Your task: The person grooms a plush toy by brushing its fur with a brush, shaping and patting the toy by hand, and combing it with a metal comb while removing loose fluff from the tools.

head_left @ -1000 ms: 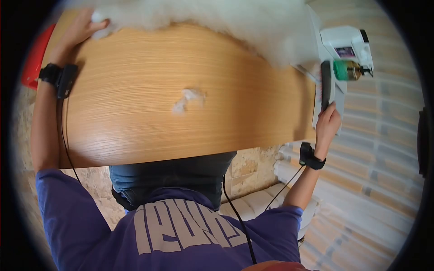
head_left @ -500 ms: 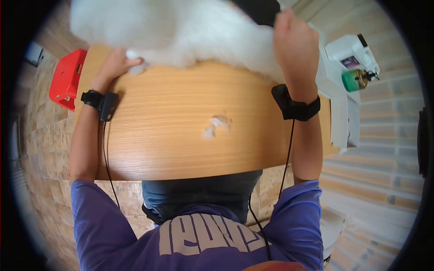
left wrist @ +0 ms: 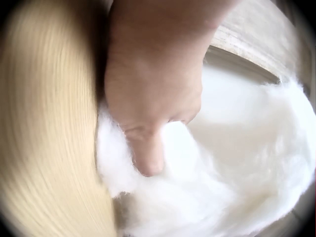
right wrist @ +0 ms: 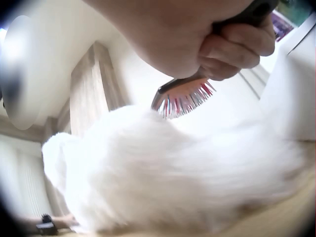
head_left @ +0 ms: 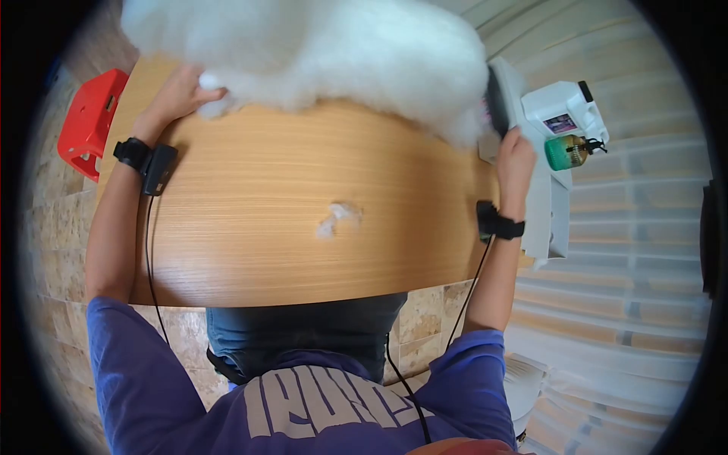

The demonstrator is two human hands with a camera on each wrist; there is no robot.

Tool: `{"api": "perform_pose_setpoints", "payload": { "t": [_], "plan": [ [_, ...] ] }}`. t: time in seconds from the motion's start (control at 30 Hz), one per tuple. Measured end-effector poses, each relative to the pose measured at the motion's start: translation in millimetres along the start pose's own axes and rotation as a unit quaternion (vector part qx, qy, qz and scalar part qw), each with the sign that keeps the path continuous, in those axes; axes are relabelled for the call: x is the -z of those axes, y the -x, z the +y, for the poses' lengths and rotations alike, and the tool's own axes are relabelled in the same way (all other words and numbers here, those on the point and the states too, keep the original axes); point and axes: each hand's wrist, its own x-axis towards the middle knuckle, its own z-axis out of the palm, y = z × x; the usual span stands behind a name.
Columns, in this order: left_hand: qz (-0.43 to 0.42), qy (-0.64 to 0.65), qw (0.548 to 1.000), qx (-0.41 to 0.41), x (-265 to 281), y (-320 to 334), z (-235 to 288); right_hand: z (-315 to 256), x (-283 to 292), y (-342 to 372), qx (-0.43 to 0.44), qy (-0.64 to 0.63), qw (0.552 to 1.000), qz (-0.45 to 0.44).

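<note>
A long-haired white furry animal lies across the far side of the wooden table. My left hand grips a furry white leg at the animal's left end; the left wrist view shows the thumb pressed into the fur, the other fingers mostly hidden. At the right end, my right hand holds a dark-backed hairbrush by its handle, fingers wrapped round it. Its pink pad and coloured bristles face the fur in the right wrist view, the tips right at it.
Loose white fur tufts lie mid-table. To the right stand a white jug, a green pump bottle and a white box-like unit. A red stool stands left of the table. Cables trail from both wrists.
The right hand swung the hairbrush from the right table edge up over the animal, then back down to the fur's right end. My left hand keeps its grip. The head view shifted.
</note>
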Motion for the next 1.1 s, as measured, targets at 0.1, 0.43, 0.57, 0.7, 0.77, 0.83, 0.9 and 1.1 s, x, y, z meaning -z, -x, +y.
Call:
{"api": "perform_pose_setpoints", "payload": {
  "t": [0.1, 0.43, 0.57, 0.7, 0.77, 0.83, 0.9, 1.1],
  "plan": [
    [0.024, -0.011, 1.000, -0.016, -4.1, 1.5, -20.0, 6.5, 2.7, 34.2, 0.008, 0.023, 0.999, -0.030],
    [0.086, -0.099, 0.991, -0.019, -5.1, 13.2, -40.7, 56.9, 93.0, 88.6, -0.098, 0.074, 0.972, -0.200],
    [0.066, -0.068, 0.996, 0.000, 1.2, 12.5, -25.9, 101.2, 120.3, 101.7, -0.087, 0.169, 0.975, -0.113],
    [-0.021, -0.097, 0.990, 0.096, 13.4, 3.4, 4.7, 19.3, 147.9, 69.3, -0.146, -0.022, 0.989, -0.025],
    [-0.016, -0.068, 0.993, 0.091, 7.4, 3.2, 0.9, -37.8, 141.1, 52.1, -0.081, -0.097, 0.992, 0.027],
    [0.033, -0.022, 0.998, 0.054, 5.8, 5.3, 6.0, -86.4, 131.5, 35.7, -0.025, -0.089, 0.995, 0.046],
    [0.027, 0.011, 0.999, 0.043, -2.3, 4.1, -6.7, -137.3, 126.3, 25.0, 0.067, -0.116, 0.990, 0.040],
    [0.054, -0.024, 0.997, -0.049, -0.2, 0.2, -0.3, -221.6, 67.8, 1.2, 0.207, -0.023, 0.969, 0.131]
  ]
}}
